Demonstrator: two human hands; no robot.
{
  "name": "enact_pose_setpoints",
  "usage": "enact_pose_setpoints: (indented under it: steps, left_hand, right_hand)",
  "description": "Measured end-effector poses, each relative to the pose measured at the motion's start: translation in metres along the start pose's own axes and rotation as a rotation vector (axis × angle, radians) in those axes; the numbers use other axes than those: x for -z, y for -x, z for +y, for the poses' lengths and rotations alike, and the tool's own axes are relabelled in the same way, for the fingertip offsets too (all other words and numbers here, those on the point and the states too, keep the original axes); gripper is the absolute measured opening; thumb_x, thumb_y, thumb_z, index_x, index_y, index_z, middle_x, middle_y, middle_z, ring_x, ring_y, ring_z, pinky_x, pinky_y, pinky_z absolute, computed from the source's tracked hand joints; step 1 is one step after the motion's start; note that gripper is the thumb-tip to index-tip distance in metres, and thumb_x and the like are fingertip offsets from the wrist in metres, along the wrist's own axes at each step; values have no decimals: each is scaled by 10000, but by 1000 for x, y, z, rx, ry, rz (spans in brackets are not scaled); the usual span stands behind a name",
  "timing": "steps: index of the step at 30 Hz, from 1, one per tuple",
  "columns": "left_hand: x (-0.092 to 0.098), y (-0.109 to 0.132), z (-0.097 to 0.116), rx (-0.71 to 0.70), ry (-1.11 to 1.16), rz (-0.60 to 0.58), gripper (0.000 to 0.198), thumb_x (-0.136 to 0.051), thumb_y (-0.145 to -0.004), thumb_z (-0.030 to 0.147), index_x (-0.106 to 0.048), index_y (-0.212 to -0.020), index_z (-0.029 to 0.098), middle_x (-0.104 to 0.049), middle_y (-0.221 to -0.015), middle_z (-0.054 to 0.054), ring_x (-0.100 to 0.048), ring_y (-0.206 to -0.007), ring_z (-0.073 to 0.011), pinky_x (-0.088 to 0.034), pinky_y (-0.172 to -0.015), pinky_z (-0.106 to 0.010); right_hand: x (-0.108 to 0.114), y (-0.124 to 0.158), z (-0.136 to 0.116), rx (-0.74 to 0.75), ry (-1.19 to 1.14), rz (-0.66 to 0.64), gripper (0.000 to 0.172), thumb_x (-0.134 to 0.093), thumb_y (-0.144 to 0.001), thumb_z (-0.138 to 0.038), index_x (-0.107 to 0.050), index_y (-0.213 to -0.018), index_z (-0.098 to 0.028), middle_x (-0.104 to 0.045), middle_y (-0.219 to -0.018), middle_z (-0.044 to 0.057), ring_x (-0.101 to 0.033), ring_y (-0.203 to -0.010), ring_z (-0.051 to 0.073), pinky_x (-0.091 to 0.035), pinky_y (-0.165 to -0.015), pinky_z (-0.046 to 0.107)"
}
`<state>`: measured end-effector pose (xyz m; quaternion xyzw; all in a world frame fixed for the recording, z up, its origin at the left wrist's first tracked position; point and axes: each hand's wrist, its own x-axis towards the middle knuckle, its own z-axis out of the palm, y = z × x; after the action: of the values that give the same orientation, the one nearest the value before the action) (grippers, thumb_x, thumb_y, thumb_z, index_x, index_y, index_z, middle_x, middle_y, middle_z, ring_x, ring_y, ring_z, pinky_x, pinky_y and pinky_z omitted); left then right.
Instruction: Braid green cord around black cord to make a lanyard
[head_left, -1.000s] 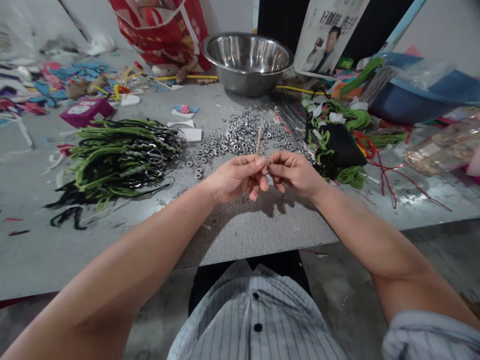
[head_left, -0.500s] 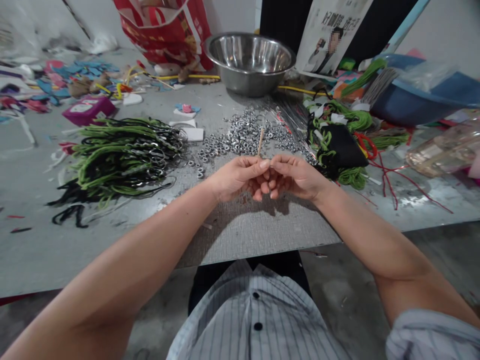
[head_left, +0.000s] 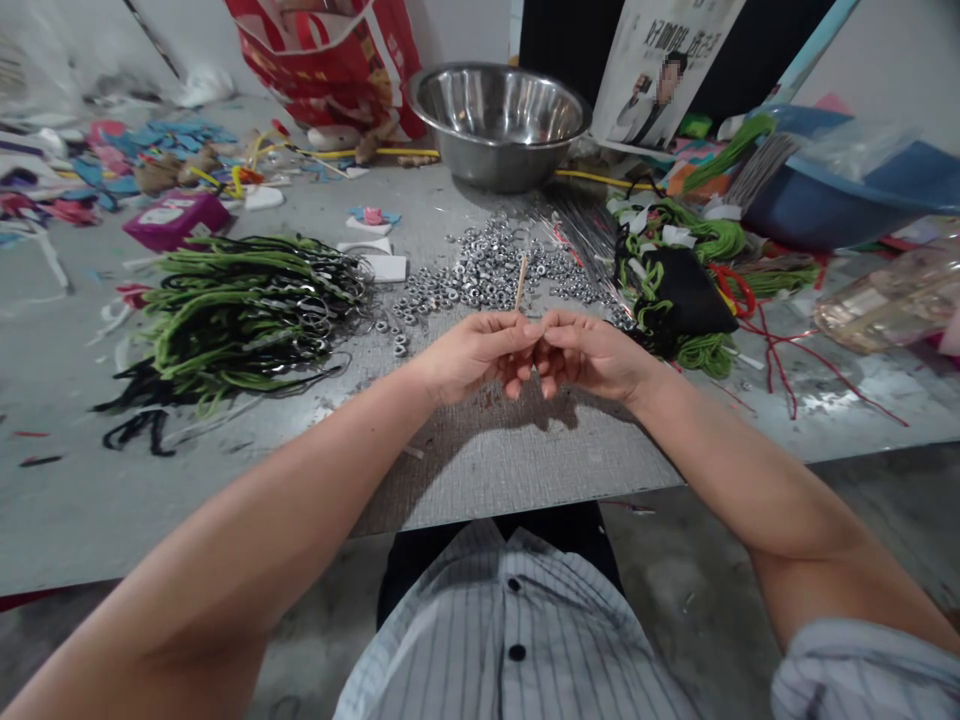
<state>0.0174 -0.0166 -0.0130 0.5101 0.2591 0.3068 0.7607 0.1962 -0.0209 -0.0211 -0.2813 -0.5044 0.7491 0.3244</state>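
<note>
Left hand [head_left: 484, 357]: fingers pinching a thin stick [head_left: 522, 280], its free end pointing toward the tabletop's [head_left: 465, 470] far edge.
Right hand [head_left: 592, 357]: thumb and forefinger pressed together against the left fingertips; anything between them is hidden.
Stick: above the tabletop, between its near edge and the small metal rings [head_left: 480, 265].
Good handling: probably a steady left pinch, with small right-hand movements.
Caution: a small piece could slip; working well inside the near edge seems safest.
</note>
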Motion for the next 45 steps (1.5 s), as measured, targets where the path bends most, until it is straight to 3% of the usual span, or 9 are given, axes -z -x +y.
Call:
enact_pose_setpoints:
  steps: [8,14,17,21,24,29,31,36,45]
  left_hand:
    - [-3,0,-1,31,-66,92,289,-597,-840,297,-528,-607,141,-542,-512,22,-499,-388,-59,-425,-374,-173]
    - [-3,-4,-2,67,-194,284,318,-567,-866,342,-514,-612,159,-477,-432,61,-445,-331,-45,-345,-344,-153]
    - [-5,-5,-3,73,-248,312,338,-560,-870,342,-493,-592,161,-476,-409,65,-430,-305,-40,-319,-337,-150]
    - [-7,-4,-4,87,-229,291,363,-546,-878,343,-473,-570,165,-483,-403,57,-431,-282,-47,-308,-317,-162]
    - [-6,-3,-4,115,-166,244,388,-558,-865,384,-460,-555,172,-471,-395,50,-423,-282,-52,-304,-305,-168]
    - [-7,-1,2,159,-42,172,431,-521,-881,395,-406,-525,182,-436,-371,44,-422,-289,-62,-343,-312,-175]
    - [-6,-1,2,151,-18,165,417,-514,-884,384,-410,-536,179,-463,-384,37,-430,-288,-65,-356,-318,-177]
    - [-4,-3,1,121,34,111,397,-473,-902,353,-417,-552,174,-514,-410,19,-459,-294,-75,-371,-332,-183]
    - [-16,-1,-2,38,88,91,448,-431,-914,334,-366,-500,177,-533,-396,-1,-539,-343,-104,-411,-398,-199]
  right_hand:
    - [3,0,0,4,132,17,234,-676,-744,-387,-542,-772,-197,-636,-657,-29,-606,-526,103,-526,-490,240]
    - [-2,-1,2,310,754,297,212,-607,-802,-384,-587,-761,-177,-551,-597,-42,-479,-461,72,-392,-465,226]
    - [-3,0,3,468,1056,323,177,-572,-823,-317,-605,-726,-172,-554,-612,-23,-484,-557,94,-389,-566,252]
    - [-4,1,1,529,1177,316,190,-517,-846,-254,-607,-695,-184,-572,-651,-3,-499,-625,115,-392,-640,270]
    - [-8,2,-1,497,1068,312,195,-551,-832,-268,-600,-658,-196,-553,-615,-16,-489,-607,112,-393,-617,262]
    - [-10,0,-1,297,573,243,207,-625,-798,-357,-593,-674,-195,-424,-440,-84,-374,-395,54,-302,-398,203]
    - [-8,-1,1,196,395,198,209,-636,-794,-382,-580,-722,-194,-459,-421,-100,-331,-313,34,-281,-336,184]
    - [-3,-3,3,69,106,24,227,-613,-822,-399,-517,-793,-195,-609,-522,-98,-314,-248,7,-470,-393,187]
    - [-10,-4,5,128,-29,-14,260,-671,-774,-418,-555,-775,-186,-542,-483,-98,-571,-399,83,-506,-432,201]
